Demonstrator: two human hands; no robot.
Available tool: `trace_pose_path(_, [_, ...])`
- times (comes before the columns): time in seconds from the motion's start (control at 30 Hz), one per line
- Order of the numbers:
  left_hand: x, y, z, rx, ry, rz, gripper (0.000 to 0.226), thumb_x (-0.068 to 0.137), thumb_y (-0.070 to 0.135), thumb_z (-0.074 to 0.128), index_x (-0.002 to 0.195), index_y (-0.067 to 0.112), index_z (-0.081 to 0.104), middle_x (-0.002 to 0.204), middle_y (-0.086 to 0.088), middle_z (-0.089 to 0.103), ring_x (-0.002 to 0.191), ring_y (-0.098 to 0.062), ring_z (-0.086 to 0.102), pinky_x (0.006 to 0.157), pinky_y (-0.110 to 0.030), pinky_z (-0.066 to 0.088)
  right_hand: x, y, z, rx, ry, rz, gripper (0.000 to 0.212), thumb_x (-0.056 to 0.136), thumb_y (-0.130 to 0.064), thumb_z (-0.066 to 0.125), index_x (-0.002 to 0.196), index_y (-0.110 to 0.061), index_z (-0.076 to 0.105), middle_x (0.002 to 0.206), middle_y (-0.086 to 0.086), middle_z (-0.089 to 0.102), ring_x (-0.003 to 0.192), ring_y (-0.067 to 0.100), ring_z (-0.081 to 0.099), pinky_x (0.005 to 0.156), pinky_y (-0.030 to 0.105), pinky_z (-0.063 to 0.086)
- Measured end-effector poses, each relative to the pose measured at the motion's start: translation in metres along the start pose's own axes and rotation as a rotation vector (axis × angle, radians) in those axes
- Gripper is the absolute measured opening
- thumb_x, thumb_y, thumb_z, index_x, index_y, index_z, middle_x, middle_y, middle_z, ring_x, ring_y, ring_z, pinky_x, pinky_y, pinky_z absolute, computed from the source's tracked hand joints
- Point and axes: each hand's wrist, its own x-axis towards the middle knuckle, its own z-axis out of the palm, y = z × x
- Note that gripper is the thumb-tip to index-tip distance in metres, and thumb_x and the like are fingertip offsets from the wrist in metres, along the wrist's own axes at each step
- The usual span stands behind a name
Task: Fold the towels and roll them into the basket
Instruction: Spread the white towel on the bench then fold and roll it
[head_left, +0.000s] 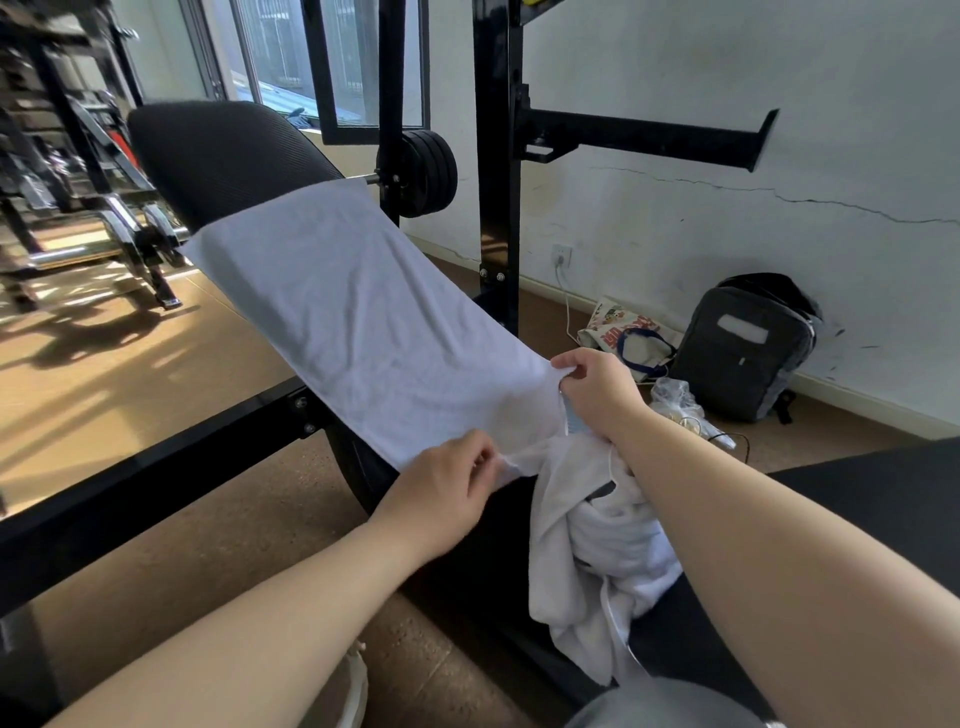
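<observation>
**Item 1, bottom centre-right.** Heap of towels (608, 540): white, crumpled, lying on a dark surface that may be the worktop's near end or a lap; we cannot tell which. It touches the near edge of the spread towel (353, 312). We judge that a sharp pull on that towel could drag the heap down to the floor (130, 364).

**Item 2, lower centre.** Left grip (441, 493): thumb and fingers pinched on the spread towel's near left corner. It holds only a little hem, and we think a tug could slip it free.

**Item 3, centre right.** Right grip (592, 384): pinched in the same way on the near right corner, higher in the frame than the left. If the corners travel unevenly, we expect a skewed fold whose edges do not meet.

**Item 4, centre.** Spread towel: white, lying lengthwise up the pad, its far end flat and its near end lifted. The left edge appears to overhang, and that side may droop and pull the cloth off line.

**Item 5, upper left.** Worktop (218, 156): a black padded bench, inclined. We judge that a loose roll left here could slide or unroll.

**Item 6, right, along the wall.** Backpack (743, 348), tote bag (623, 332) and plastic bag (675, 400), all on the floor. A dropped towel would land among them and get dirty.

**Item 7.** Basket: we cannot identify one in view. Carrying a roll to somewhere out of sight risks it loosening on the way.
</observation>
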Motion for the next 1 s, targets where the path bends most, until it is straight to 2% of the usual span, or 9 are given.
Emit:
trace_pose_path(0.1, [0.007, 0.0, -0.022, -0.197, 0.118, -0.147, 0.011, 0.102, 0.031, 0.055, 0.095, 0.024, 0.052, 0.077, 0.014, 0.059, 0.073, 0.004, 0.059, 0.064, -0.008, 0.04, 0.003, -0.013, 0.002, 0.061, 0.016, -0.045, 0.023, 0.094, -0.015, 0.062, 0.11, -0.026, 0.074, 0.088, -0.006, 0.068, 0.07, 0.006, 0.057, 0.063, 0.022, 0.041])
trace_pose_path(0.17, [0.012, -0.001, -0.033, -0.285, 0.208, -0.221, 0.013, 0.102, 0.027, 0.057, 0.09, 0.023, 0.053, 0.066, 0.013, 0.055, 0.067, 0.007, 0.058, 0.06, -0.006, 0.038, 0.004, -0.024, 0.002, 0.084, 0.012, -0.08, 0.018, 0.094, -0.02, 0.065, 0.107, -0.028, 0.074, 0.089, -0.007, 0.069, 0.073, 0.009, 0.06, 0.067, 0.025, 0.044])
trace_pose_path(0.27, [0.02, -0.005, -0.053, -0.403, 0.31, -0.355, 0.014, 0.102, 0.028, 0.056, 0.089, 0.024, 0.055, 0.078, 0.01, 0.06, 0.074, 0.009, 0.057, 0.063, -0.005, 0.039, 0.005, -0.04, 0.0, 0.133, 0.024, -0.123, 0.016, 0.096, -0.023, 0.065, 0.108, -0.027, 0.076, 0.095, -0.009, 0.07, 0.087, 0.011, 0.063, 0.073, 0.028, 0.049])
trace_pose_path(0.4, [0.032, -0.02, -0.08, -0.473, 0.424, -0.457, 0.013, 0.101, 0.034, 0.055, 0.092, 0.026, 0.058, 0.086, 0.01, 0.063, 0.08, -0.005, 0.061, 0.07, -0.021, 0.045, 0.012, -0.056, -0.004, 0.164, 0.071, -0.181, 0.015, 0.098, -0.028, 0.063, 0.103, -0.025, 0.077, 0.088, -0.01, 0.067, 0.075, 0.012, 0.059, 0.07, 0.028, 0.044])
trace_pose_path(0.47, [0.037, -0.029, -0.093, -0.51, 0.489, -0.518, 0.014, 0.1, 0.036, 0.053, 0.092, 0.026, 0.058, 0.085, 0.006, 0.063, 0.07, -0.014, 0.064, 0.07, -0.033, 0.049, 0.016, -0.062, -0.005, 0.175, 0.096, -0.189, 0.017, 0.099, -0.031, 0.061, 0.104, -0.024, 0.077, 0.088, -0.007, 0.065, 0.075, 0.013, 0.055, 0.068, 0.027, 0.04])
trace_pose_path(0.53, [0.04, -0.038, -0.103, -0.584, 0.548, -0.581, 0.014, 0.102, 0.034, 0.052, 0.097, 0.024, 0.06, 0.087, 0.003, 0.06, 0.054, -0.007, 0.063, 0.064, -0.035, 0.056, 0.021, -0.068, -0.005, 0.213, 0.105, -0.163, 0.016, 0.1, -0.032, 0.06, 0.105, -0.026, 0.074, 0.086, -0.007, 0.066, 0.073, 0.013, 0.057, 0.064, 0.026, 0.041])
trace_pose_path(0.63, [0.042, -0.051, -0.117, -0.7, 0.617, -0.641, 0.016, 0.103, 0.03, 0.052, 0.103, 0.017, 0.061, 0.089, 0.002, 0.058, 0.058, -0.006, 0.069, 0.059, -0.025, 0.059, 0.03, -0.081, -0.001, 0.337, 0.096, -0.103, 0.016, 0.101, -0.031, 0.06, 0.109, -0.022, 0.071, 0.082, -0.006, 0.066, 0.073, 0.015, 0.068, 0.062, 0.029, 0.055])
trace_pose_path(0.73, [0.044, -0.065, -0.129, -0.668, 0.675, -0.66, 0.013, 0.102, 0.03, 0.056, 0.102, 0.019, 0.063, 0.095, 0.005, 0.065, 0.067, -0.01, 0.074, 0.059, -0.019, 0.055, 0.045, -0.094, 0.004, 0.351, 0.137, -0.112, 0.016, 0.103, -0.03, 0.056, 0.113, -0.024, 0.068, 0.092, -0.003, 0.07, 0.067, 0.011, 0.075, 0.06, 0.026, 0.051])
trace_pose_path(1.0, [0.057, -0.103, -0.168, -0.608, 0.72, -0.676, 0.018, 0.094, 0.031, 0.072, 0.107, 0.02, 0.077, 0.099, 0.007, 0.074, 0.073, -0.003, 0.074, 0.076, -0.025, 0.06, 0.09, -0.139, 0.022, 0.448, 0.196, -0.101, 0.018, 0.103, -0.031, 0.054, 0.117, -0.026, 0.065, 0.1, -0.005, 0.07, 0.068, 0.013, 0.075, 0.061, 0.025, 0.05])
